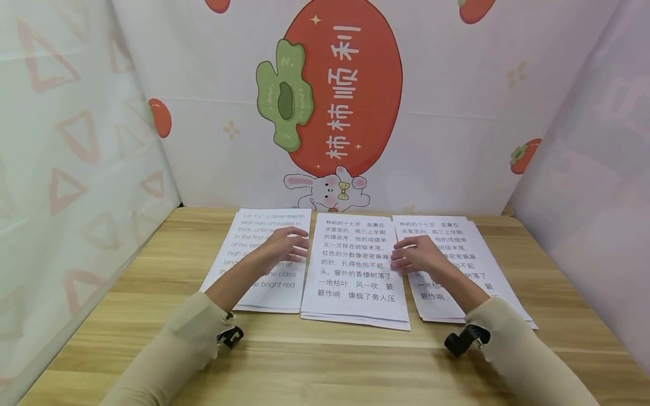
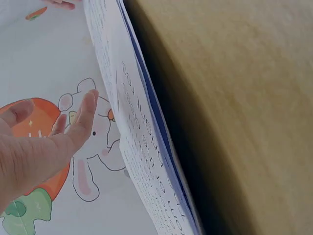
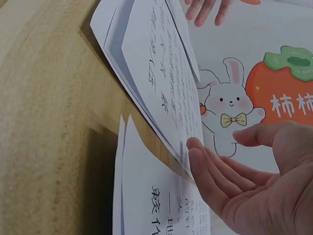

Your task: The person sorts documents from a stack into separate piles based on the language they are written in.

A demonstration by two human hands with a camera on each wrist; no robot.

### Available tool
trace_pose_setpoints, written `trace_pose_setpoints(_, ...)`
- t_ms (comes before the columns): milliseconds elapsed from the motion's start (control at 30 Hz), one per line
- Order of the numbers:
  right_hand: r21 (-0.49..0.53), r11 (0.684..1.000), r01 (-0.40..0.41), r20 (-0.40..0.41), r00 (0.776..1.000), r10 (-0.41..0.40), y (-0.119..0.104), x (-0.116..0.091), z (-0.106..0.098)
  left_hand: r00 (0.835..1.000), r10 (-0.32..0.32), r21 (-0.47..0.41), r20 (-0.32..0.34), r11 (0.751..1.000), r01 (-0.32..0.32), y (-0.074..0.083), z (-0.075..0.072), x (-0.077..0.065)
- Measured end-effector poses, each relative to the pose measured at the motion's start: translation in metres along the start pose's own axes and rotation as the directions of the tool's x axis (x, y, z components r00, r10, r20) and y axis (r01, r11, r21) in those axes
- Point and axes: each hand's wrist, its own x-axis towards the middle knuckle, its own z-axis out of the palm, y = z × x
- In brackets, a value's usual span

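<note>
Three stacks of printed paper lie side by side on a wooden table [image 1: 315, 366]. Over the left stack [image 1: 269, 296], printed in English, hovers my left hand [image 1: 284, 248], its fingers loosely bent and holding nothing. The middle stack [image 1: 350, 282] carries Chinese text and lies between my hands. My right hand [image 1: 421, 256] is above the right stack [image 1: 442, 304], also in Chinese, its fingertips pointing toward the middle stack. In the right wrist view, the right fingers [image 3: 210, 171] are relaxed with nothing in them. The left wrist view shows the left thumb [image 2: 19, 112] apart from the fingers.
Behind the table hangs a white cloth [image 1: 447, 141] printed with a large persimmon and a rabbit. Pale cloth walls [image 1: 76, 169] rise on both sides. A black strap device [image 1: 231, 336] sits at the left wrist, another black device [image 1: 459, 341] at the right.
</note>
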Motion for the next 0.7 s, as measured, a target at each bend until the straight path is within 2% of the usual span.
trace_pose_setpoints(133,-0.013,1.000,-0.023,-0.044,0.999,0.022,0.003,-0.001,-0.005,0.999,-0.042,-0.038,0.016,0.998,0.043,-0.002,0.001,0.004)
trace_pose_setpoints(333,-0.016,0.998,-0.055,-0.075,0.996,0.054,0.008,-0.003,-0.011,0.994,-0.108,-0.068,0.002,0.992,0.108,-0.006,0.003,0.010)
trace_pose_setpoints(700,0.025,0.997,-0.074,-0.073,0.994,0.076,0.012,-0.004,-0.014,0.988,-0.154,-0.100,0.000,0.983,0.154,-0.007,0.004,0.013)
